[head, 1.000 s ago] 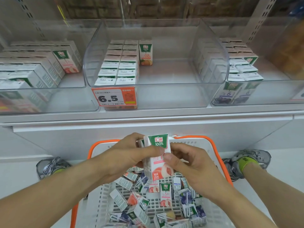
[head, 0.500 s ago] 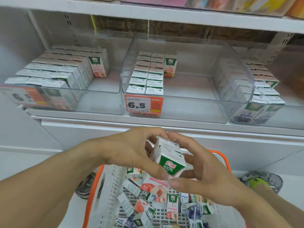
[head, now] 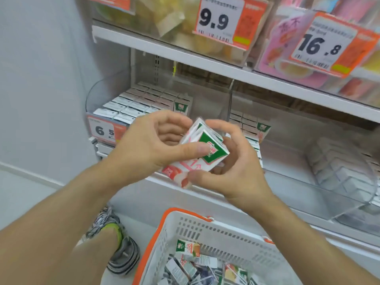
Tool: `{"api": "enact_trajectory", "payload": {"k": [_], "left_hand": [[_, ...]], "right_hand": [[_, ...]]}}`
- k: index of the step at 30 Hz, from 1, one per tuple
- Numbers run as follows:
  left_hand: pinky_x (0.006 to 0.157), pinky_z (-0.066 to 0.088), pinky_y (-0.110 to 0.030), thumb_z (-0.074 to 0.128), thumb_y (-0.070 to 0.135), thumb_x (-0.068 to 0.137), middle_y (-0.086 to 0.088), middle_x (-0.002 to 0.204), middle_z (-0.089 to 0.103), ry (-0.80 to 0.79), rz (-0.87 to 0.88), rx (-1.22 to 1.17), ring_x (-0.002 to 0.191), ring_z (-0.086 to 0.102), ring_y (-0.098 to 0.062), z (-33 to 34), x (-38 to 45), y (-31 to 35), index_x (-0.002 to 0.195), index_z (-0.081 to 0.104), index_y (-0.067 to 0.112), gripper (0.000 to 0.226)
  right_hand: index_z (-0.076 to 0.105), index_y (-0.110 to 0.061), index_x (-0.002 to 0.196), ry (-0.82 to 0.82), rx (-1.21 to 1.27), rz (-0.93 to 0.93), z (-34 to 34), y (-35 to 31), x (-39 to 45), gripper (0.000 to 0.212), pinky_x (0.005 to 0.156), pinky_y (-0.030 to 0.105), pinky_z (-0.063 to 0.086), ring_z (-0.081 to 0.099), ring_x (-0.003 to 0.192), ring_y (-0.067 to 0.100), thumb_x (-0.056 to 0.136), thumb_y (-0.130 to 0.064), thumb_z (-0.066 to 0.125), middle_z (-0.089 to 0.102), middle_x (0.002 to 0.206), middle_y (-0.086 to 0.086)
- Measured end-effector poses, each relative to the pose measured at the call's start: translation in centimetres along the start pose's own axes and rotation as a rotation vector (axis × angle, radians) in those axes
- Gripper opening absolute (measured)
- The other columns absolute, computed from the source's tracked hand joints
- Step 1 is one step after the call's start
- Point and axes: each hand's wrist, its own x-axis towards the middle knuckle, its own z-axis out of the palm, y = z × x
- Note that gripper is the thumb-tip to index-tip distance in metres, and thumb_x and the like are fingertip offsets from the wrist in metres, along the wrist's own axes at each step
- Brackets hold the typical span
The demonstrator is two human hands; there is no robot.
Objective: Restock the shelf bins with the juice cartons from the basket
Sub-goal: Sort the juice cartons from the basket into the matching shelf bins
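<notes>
Both hands' grip, left hand [head: 152,145] and right hand [head: 232,161], on white-green cardboard juice cartons [head: 200,153]; loose stack could slip, fall short of clear plastic shelf bin [head: 96,95].

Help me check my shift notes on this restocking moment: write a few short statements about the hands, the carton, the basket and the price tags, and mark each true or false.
1. Both hands hold one juice carton. True: the left hand and the right hand grip it together.
2. The held carton stands inside a shelf bin. False: it is in the air in front of the shelf, tilted.
3. The basket holds no cartons. False: several lie loose in it.
4. The price tag on the left bin reads 9.9. False: it starts with 6; the 9.9 tag hangs on the shelf above.
5. The basket has an orange rim. True.
</notes>
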Motion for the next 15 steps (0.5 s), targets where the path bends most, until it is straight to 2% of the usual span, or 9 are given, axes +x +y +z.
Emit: {"api": "enact_trajectory", "payload": {"k": [4,6,8,10,12,14,15], "left_hand": [[0.097,0.053,-0.028,0.083,0.038,0.075,0.005,0.113,0.074,0.05,0.142,0.086,0.107,0.068,-0.01,-2.5,1.8,-0.4,0.12,0.067,0.016,0.052],[0.101,0.048,-0.027,0.066,0.053,0.086,0.013,0.118,0.069,0.113,0.152,0.237,0.114,0.062,-0.002,-3.4,2.7,-1.5,0.125,0.064,0.024,0.048],[0.098,0.045,-0.027,0.044,0.059,0.096,0.012,0.115,0.066,0.221,0.125,0.372,0.112,0.058,-0.004,-4.2,3.4,-2.8,0.118,0.064,0.026,0.044],[0.088,0.041,-0.027,0.036,0.051,0.102,0.005,0.102,0.063,0.301,0.114,0.508,0.106,0.055,-0.015,-4.8,3.9,-4.3,0.1,0.065,0.027,0.037],[0.092,0.04,-0.033,0.042,0.049,0.094,0.001,0.102,0.063,0.307,0.067,0.679,0.109,0.052,-0.022,-5.6,4.4,-5.9,0.097,0.065,0.028,0.031],[0.1,0.039,-0.04,0.048,0.05,0.082,-0.002,0.11,0.064,0.257,0.027,0.858,0.115,0.05,-0.026,-6.1,4.8,-7.4,0.108,0.068,0.021,0.043],[0.102,0.037,-0.04,0.05,0.051,0.08,-0.001,0.111,0.065,0.233,0.018,0.905,0.116,0.05,-0.026,-6.3,4.9,-8.0,0.109,0.069,0.02,0.046]], "right_hand": [[0.055,-0.025,0.125,0.054,-0.025,-0.105,2.2,-0.1,4.5,0.082,0.073,0.054,0.061,0.067,0.107,0.034,0.058,0.01,0.087,0.068,0.114,0.007],[0.054,-0.022,0.127,0.063,-0.052,-0.126,2.8,0.4,6.6,0.083,0.073,0.053,0.061,0.068,0.104,0.035,0.058,0.01,0.087,0.067,0.114,0.009],[0.053,-0.021,0.126,0.101,-0.16,-0.144,2.8,1.0,8.8,0.085,0.08,0.046,0.06,0.068,0.102,0.025,0.055,0.007,0.09,0.067,0.113,0.005],[0.054,-0.028,0.123,0.156,-0.273,-0.158,2.4,1.8,11.2,0.086,0.091,0.043,0.056,0.065,0.107,0.018,0.051,-0.004,0.094,0.065,0.116,-0.003],[0.054,-0.029,0.122,0.201,-0.335,-0.12,2.3,2.8,13.5,0.088,0.092,0.027,0.053,0.062,0.106,0.01,0.047,-0.01,0.096,0.063,0.114,-0.012],[0.054,-0.025,0.124,0.233,-0.389,-0.036,2.5,3.8,15.8,0.088,0.077,0.008,0.048,0.061,0.094,-0.001,0.048,-0.006,0.094,0.062,0.107,-0.017],[0.053,-0.025,0.124,0.236,-0.423,0.008,2.6,4.4,16.8,0.087,0.071,0.007,0.047,0.06,0.09,-0.002,0.05,-0.005,0.093,0.063,0.106,-0.015]]}}
